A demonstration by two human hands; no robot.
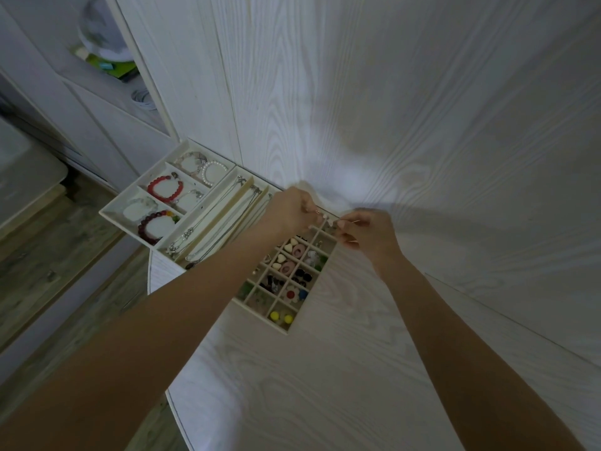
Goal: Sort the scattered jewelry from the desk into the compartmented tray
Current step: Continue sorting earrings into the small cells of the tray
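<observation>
Jewelry piece [320, 213], tiny and hard to identify, sits pinched between both grips above the tray's [114, 212] far grid corner. Left hand [289, 209] and right hand [366, 231] each hold it in curled fingertips. Left forearm hides several compartments; the tray overhangs the counter [325, 369] edge.

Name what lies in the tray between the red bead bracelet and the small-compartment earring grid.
The head view shows long channels holding necklaces between the red bracelet and the grid.

cream compartmented tray [310, 315] (mostly filled), on desk edge
</observation>
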